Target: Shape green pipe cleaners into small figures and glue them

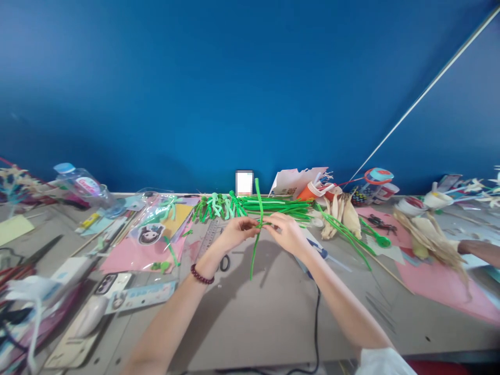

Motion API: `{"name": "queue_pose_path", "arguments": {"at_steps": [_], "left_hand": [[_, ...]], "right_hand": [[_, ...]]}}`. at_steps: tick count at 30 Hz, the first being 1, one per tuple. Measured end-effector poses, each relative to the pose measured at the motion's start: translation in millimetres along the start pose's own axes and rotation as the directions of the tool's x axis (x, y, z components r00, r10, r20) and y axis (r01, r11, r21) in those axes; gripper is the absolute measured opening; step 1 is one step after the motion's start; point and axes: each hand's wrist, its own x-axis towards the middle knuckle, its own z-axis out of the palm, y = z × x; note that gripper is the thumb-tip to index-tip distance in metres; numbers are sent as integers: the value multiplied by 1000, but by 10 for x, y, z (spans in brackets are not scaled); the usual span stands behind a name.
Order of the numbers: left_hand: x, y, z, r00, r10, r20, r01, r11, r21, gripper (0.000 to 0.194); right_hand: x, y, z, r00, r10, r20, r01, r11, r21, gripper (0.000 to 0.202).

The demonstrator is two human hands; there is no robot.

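A green pipe cleaner (259, 195) stands upright between my two hands above the table, its lower end hanging below my fingers. My left hand (239, 232) pinches it at its middle, with a dark red bead bracelet (202, 276) on the wrist. From the other side, my right hand (287, 233) closes its fingertips on the same spot. Behind my hands lies a bundle of straight green pipe cleaners (287, 206). Several twisted green pieces (219, 205) are lined up to the left of that bundle.
A plastic bottle (88, 185), pink sheets (121, 255) and a phone (113, 285) are on the left. To the right are dried corn husks (338, 219), paper cups (308, 192) and a glue gun (315, 247) with its black cable. Another person's arm (478, 251) reaches in at far right.
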Motion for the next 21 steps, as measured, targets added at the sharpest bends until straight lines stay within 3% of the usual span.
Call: {"name": "queue_pose_path", "arguments": {"at_steps": [5,16,21], "left_hand": [[4,-24,25,1000,-18,19,18,1000,-16,30],[32,-52,56,979,-24,-201,-7,988,-153,29],[5,-13,58,989,-103,-104,66,948,-312,30]], "right_hand": [[-26,-19,33,999,-1,39,1,1000,-20,25],[-29,-108,181,997,24,-76,-15,994,111,27],[-3,-79,152,993,53,-102,-39,990,133,23]]}}
